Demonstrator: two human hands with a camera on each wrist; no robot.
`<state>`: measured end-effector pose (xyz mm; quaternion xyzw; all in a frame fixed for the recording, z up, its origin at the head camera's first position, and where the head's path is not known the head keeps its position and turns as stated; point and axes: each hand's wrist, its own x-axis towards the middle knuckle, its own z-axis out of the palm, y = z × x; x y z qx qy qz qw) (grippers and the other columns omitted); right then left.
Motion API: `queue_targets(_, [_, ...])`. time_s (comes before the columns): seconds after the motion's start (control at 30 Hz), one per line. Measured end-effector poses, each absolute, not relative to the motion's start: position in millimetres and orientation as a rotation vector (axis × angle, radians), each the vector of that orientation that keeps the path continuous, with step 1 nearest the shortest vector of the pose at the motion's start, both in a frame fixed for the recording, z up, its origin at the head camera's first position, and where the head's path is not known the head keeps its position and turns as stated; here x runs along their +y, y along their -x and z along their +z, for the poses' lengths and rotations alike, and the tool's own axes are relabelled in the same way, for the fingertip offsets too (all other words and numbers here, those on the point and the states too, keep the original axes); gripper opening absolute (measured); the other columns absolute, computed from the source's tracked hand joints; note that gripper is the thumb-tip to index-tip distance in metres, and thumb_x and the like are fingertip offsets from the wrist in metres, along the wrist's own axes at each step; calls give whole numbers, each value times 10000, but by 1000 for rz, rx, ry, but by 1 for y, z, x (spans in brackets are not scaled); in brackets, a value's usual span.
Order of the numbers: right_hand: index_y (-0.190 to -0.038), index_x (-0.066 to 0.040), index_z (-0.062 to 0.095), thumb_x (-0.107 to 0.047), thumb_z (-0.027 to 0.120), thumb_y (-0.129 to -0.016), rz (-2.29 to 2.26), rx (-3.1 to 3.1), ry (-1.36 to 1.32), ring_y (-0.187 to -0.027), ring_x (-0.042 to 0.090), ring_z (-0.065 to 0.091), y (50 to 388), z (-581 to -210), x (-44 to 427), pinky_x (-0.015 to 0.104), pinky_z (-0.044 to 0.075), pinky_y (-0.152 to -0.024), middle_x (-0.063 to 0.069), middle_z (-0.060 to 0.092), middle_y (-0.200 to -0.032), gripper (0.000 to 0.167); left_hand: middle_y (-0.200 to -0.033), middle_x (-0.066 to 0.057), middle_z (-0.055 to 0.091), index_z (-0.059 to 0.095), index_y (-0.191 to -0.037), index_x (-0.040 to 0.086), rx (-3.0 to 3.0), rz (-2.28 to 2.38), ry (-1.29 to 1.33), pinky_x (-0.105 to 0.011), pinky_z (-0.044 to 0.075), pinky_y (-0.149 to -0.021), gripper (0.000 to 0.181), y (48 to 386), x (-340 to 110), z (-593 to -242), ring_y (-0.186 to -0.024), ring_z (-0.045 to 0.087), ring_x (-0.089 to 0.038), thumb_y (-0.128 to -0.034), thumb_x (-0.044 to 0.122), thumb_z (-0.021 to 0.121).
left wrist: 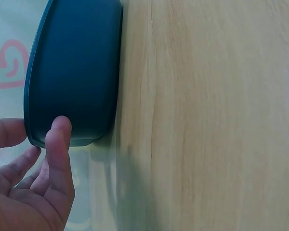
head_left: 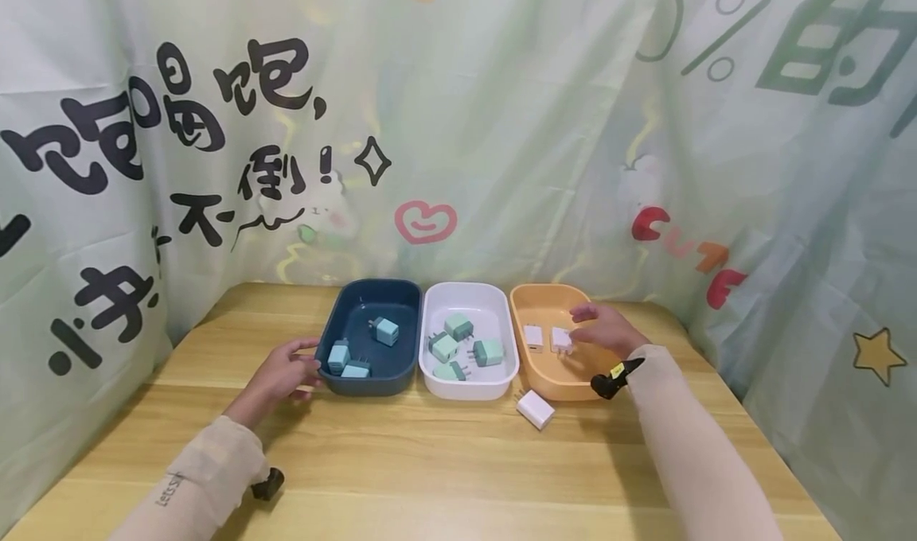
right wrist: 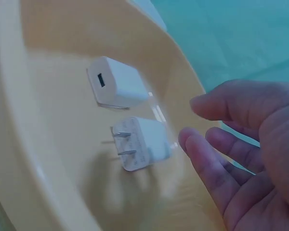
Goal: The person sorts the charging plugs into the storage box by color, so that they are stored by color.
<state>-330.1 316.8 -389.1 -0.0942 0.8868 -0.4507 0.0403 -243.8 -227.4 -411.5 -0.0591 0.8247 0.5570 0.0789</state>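
My left hand (head_left: 285,371) is at the left side of the dark blue tray (head_left: 380,289), its loosely bent fingers touching the rim and wall. In the left wrist view the thumb (left wrist: 60,159) lies along the outer wall of that tray. Over the orange tray (head_left: 548,293) hovers my right hand (head_left: 609,330), fingers apart and holding nothing. Just past its fingertips, a white charger plug (right wrist: 144,142) lies in the orange tray, prongs showing. Beside it lies another white charger plug (right wrist: 118,83) with its USB port visible.
Three light-blue charger plugs (head_left: 385,332) lie in the dark blue tray. The white tray (head_left: 469,289) between the others holds several green charger plugs (head_left: 489,352). A single white charger plug (head_left: 535,410) rests on the wooden table (head_left: 401,469) before the orange tray. A printed curtain (head_left: 501,127) hangs behind.
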Motion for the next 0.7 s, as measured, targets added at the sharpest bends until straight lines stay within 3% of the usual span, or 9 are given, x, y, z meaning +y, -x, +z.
queue_targets(0.43, [-1347,152,412,-39,606,-931,-1527,2788,281,-1198,448,464,308,-383,348,330,482,-882,356,456,-1316,497,-1270,-261,529,332,-1463,17,2458,1668,154,-379,540,-647,492,243,-229,-410,-842,633,-238,-991,76,458])
queue_targets(0.7, [-1390,157,321,-25,578,-939,-1697,2585,167,-988,116,555,297,-389,354,267,506,-817,360,374,-1354,550,-1282,-277,520,335,-1460,13,2440,1686,160,-377,543,-643,493,243,-229,-411,-838,634,-250,-986,56,461])
